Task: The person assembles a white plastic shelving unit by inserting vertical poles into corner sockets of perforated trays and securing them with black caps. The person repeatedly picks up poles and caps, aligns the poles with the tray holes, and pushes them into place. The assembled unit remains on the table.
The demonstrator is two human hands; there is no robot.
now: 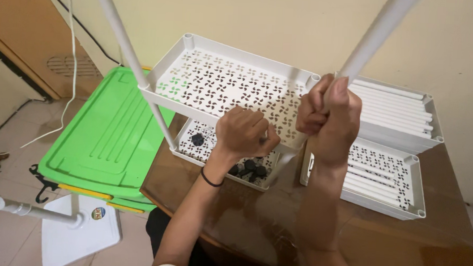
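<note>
Over the glossy brown table (254, 219), the right hand (330, 118) is closed tight around a smooth white plastic pole (368, 43) at the corner of a white tray (233, 82) with pinwheel-shaped holes, and the left hand (244, 133) is curled shut on the front edge of this tray, above a lower tray (193, 155) with small black caps (250, 168).

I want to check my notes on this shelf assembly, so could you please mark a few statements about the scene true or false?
1. The right hand is closed round a white pole. True.
2. The left hand rests on the green lid. False: it is at the front edge of the upper white tray.
3. Black parts lie in the lower tray. True.
4. The trays stand on the floor. False: they are on a brown table.
5. The left wrist wears a black band. True.
</note>
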